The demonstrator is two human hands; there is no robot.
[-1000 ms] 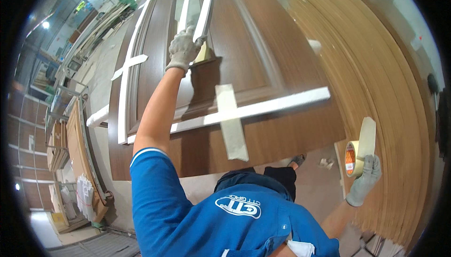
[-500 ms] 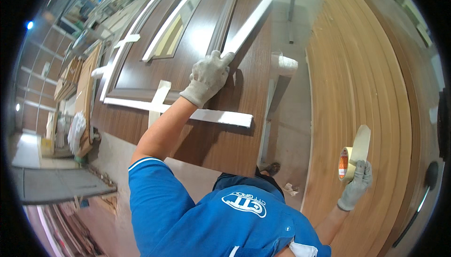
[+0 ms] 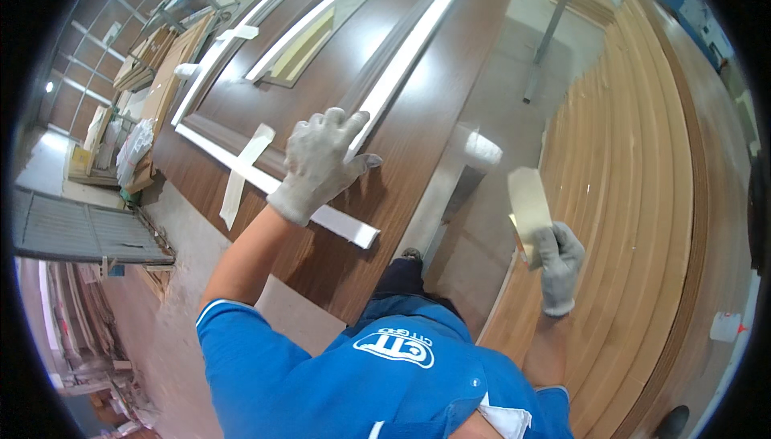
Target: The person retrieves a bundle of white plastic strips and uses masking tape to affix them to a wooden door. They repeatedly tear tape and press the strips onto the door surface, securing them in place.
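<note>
My left hand (image 3: 320, 162), in a light work glove, grips the near end of a long white strip (image 3: 418, 41) between thumb and fingers. The strip runs beside the raised moulding of a dark brown door panel (image 3: 438, 102). Another white strip (image 3: 349, 224) crosses the panel's near end, with a piece of masking tape (image 3: 249, 167) stuck over it. Off the panel's right side, my gloved right hand (image 3: 560, 258) holds a masking tape roll (image 3: 526, 238), seen nearly edge-on, with a loose tail (image 3: 528, 192) standing up from it.
A long stack of brown boards (image 3: 614, 238) stands on the right. Metal supports (image 3: 542, 45) rise between it and the panel. More white strips (image 3: 309, 21) lie along the panel's far mouldings, one under tape (image 3: 239, 32). Leaning boards (image 3: 173, 69) and a grey metal sheet (image 3: 80, 226) are at left.
The long strip has come nearer and lines up more closely with the moulding, my left hand now at its near end. My right hand has brought the tape roll leftward, closer to the door panel.
</note>
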